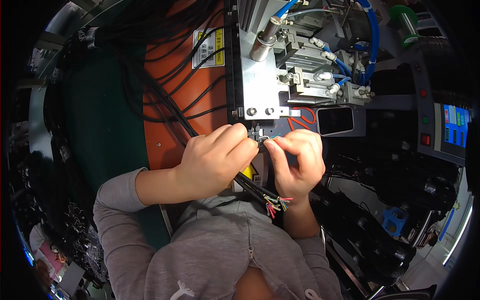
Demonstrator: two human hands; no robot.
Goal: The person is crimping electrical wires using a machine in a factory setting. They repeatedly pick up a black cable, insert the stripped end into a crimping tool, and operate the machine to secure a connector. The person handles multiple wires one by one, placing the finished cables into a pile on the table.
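My left hand (215,157) is closed, its fingers curled at a small black fixture (255,132) below the metal plate of a machine. Black cables (172,107) run in from the upper left and pass under this hand. Past it, their stripped ends fan out in coloured wires (274,204) above my lap. My right hand (300,160) pinches thin wires (272,137) between thumb and forefinger, right beside the fixture. The left fingers hide what lies inside their grip, though it seems to be a cable.
The machine's metal plate (258,87) and its cylinders with blue air hoses (372,45) stand just beyond my hands. A phone (335,121) lies at the right near a red cord (302,119). A control screen (454,130) is far right. More black cables hang on both sides.
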